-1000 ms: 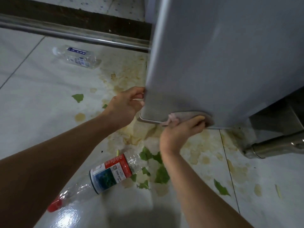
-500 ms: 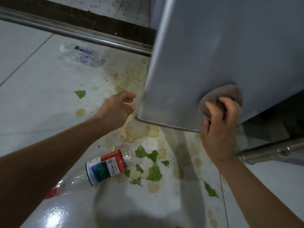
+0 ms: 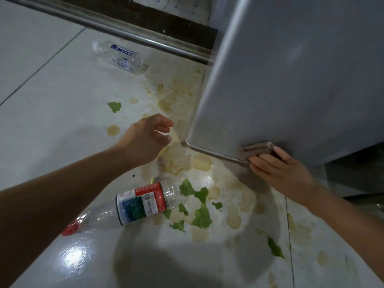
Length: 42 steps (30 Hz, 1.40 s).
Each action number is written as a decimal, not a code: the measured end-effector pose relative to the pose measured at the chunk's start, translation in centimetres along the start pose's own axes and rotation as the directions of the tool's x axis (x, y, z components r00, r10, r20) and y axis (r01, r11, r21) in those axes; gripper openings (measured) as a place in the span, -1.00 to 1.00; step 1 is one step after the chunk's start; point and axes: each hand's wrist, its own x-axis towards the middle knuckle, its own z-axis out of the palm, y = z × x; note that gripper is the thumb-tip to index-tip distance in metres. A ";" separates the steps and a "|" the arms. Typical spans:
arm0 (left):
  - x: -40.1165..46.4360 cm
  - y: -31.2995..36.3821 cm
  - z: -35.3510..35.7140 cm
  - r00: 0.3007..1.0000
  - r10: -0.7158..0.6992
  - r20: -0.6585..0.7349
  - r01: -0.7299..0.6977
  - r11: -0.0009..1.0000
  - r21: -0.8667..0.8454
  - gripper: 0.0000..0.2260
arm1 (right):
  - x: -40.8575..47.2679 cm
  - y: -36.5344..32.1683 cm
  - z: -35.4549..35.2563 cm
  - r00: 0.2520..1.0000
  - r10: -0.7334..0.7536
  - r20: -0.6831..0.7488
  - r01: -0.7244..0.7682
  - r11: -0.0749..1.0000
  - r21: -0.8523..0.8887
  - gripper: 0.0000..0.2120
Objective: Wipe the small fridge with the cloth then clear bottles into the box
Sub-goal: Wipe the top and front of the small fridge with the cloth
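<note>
The small grey fridge [image 3: 291, 84] fills the upper right. My right hand [image 3: 278, 169] presses a brownish cloth [image 3: 256, 151] against the fridge's bottom edge. My left hand [image 3: 149, 140] hovers just left of the fridge's lower corner, fingers loosely curled, holding nothing and not touching the fridge. A clear bottle with a red and blue label and red cap [image 3: 128, 206] lies on the floor below my left arm. A second clear bottle with a blue label [image 3: 120, 57] lies farther away near the metal rail. No box is in view.
The white tiled floor [image 3: 52, 100] carries yellowish stains and scattered green leaf scraps [image 3: 199, 215] under and in front of the fridge. A metal rail [image 3: 124, 32] runs along the far edge, with a dark strip behind it.
My right hand has slid the cloth down the fridge face to its bottom edge. My left hand, which held the fridge's corner a second ago, stays off it.
</note>
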 end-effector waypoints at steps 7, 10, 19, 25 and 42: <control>-0.1 -0.1 0.9 0.998 -0.062 -0.006 0.062 0.998 -0.017 -0.75 | 9.2 -2.3 -3.3 0.978 0.045 -0.203 -0.031 0.997 0.068 -0.65; 0.0 0.4 0.9 0.995 -0.086 -0.051 0.085 0.996 -0.030 -0.75 | 14.5 -3.5 -5.5 0.990 -0.014 -0.137 0.017 1.000 0.023 -0.63; -0.6 -0.9 -1.0 0.988 -0.120 -0.098 0.113 0.991 -0.073 -0.80 | 9.2 -1.8 -3.4 0.956 -0.234 0.176 0.265 0.947 -0.181 -0.39; -0.1 -1.1 -0.6 0.987 -0.137 -0.079 0.130 0.987 -0.091 -0.79 | 9.2 -2.2 -3.7 0.964 -0.225 0.139 0.243 0.961 -0.130 -0.49; 2.5 1.2 4.1 0.992 -0.007 -0.125 0.009 1.000 0.018 -0.60 | 6.7 -3.4 -0.9 0.910 -0.269 0.316 0.288 0.957 -0.016 -0.46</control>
